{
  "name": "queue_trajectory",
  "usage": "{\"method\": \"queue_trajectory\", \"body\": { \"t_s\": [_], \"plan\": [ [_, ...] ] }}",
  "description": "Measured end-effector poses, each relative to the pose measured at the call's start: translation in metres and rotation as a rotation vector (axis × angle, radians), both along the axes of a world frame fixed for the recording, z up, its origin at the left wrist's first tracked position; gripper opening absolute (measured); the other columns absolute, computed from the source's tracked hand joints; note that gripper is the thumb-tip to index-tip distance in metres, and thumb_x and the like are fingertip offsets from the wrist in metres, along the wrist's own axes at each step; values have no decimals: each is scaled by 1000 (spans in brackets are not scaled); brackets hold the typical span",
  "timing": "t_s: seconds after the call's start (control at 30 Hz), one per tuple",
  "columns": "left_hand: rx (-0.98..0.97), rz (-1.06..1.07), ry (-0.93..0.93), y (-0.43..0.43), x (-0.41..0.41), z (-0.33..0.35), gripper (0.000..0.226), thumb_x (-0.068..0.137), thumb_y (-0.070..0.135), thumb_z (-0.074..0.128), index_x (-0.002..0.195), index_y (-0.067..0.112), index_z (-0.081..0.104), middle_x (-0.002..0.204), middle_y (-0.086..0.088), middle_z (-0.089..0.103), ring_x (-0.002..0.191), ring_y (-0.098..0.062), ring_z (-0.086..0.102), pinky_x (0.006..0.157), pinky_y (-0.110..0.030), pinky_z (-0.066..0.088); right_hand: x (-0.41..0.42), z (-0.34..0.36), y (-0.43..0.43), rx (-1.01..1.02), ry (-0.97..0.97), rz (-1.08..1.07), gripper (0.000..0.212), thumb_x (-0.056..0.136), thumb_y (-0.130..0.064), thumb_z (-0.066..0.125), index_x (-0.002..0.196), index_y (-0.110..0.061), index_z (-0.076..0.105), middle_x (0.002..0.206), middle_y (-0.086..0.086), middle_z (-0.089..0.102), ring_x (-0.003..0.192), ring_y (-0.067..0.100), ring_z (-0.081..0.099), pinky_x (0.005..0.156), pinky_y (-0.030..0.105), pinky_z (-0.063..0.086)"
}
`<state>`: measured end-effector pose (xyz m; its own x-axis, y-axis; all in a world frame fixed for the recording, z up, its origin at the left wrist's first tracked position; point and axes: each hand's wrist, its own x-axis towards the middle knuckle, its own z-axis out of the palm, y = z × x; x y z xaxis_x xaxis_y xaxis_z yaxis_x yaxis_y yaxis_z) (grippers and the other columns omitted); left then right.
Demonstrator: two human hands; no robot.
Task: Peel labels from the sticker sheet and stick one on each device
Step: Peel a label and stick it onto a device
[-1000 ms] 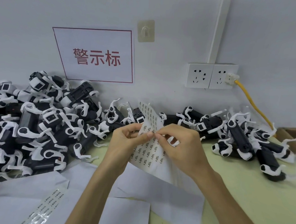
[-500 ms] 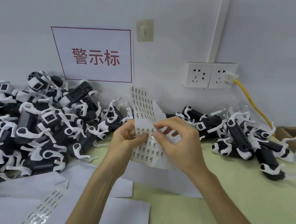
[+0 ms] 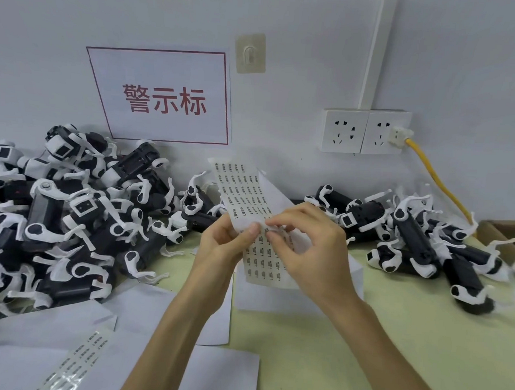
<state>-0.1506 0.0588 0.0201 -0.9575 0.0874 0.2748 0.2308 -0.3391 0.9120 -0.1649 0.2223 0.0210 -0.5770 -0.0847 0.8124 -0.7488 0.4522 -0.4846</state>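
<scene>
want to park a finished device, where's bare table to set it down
Bare pale green tabletop lies near right, bordered by the right forearm and the right heap of black-and-white devices. Crowded: the bigger left heap of devices and loose white paper sheets at near left.

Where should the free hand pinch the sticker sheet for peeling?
Pinch the sticker sheet at its left edge, mid-height, from the left, as the left hand does. It stands upright and limp, so a hold beside the row being picked should steady it while the right hand works from the right.
</scene>
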Motion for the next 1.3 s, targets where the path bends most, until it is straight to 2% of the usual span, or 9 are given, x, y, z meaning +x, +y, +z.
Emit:
{"method": "queue_trajectory", "body": {
  "t_s": [0.13,0.33,0.47,0.57,0.83,0.93,1.07,1.3],
  "plan": [
    [-26,51,34,0,-2,-2,37,88,17,69,123,8,65,122,-14,73,115,-33,68,97,-41,54,-2,-2,1,1,72,-39,12,81,-7,78,90,-15,78,88,-5,66,83,18,65,73,39,54],
    [0,59,63,3,-1,-1,32,88,15,67,120,12,66,122,-15,73,115,-35,68,98,-42,55,-3,-9,0,-14,293,-130,10,86,-6,79,94,-11,82,90,3,71,80,23,66,69,42,52],
    [36,32,86,4,1,0,32,87,11,65,119,10,67,122,-18,72,117,-36,67,102,-45,53,-2,-12,1,-12,387,-168,14,87,-5,78,97,-14,82,94,2,74,84,20,66,67,42,51],
    [47,13,103,5,2,1,29,87,9,64,113,15,73,121,-16,73,117,-33,67,102,-43,53,-1,-11,1,-35,425,-176,13,87,-5,79,96,-14,82,95,3,75,86,17,67,68,42,50],
    [31,32,120,6,3,2,31,87,8,63,117,8,69,121,-18,72,116,-33,67,100,-41,54,1,-10,0,-32,462,-193,11,88,-5,77,92,-13,82,96,5,75,84,18,68,65,42,52],
    [30,52,111,5,3,2,33,86,9,63,119,4,65,119,-18,73,113,-32,68,100,-41,54,2,-11,1,-5,458,-193,8,90,-9,77,91,-13,83,99,6,75,88,20,69,69,41,51],
    [24,40,112,5,4,2,29,87,9,63,115,7,67,115,-13,75,108,-27,71,92,-34,56,2,-9,-2,22,405,-194,7,91,-19,76,87,-14,81,98,4,73,91,18,67,76,37,48],
    [54,59,28,3,0,1,40,89,13,65,127,2,60,115,-16,74,101,-27,71,82,-32,58,8,-3,-7,-37,292,-119,4,84,-6,78,82,-7,75,94,3,71,92,17,64,82,33,51]
  ]
}}
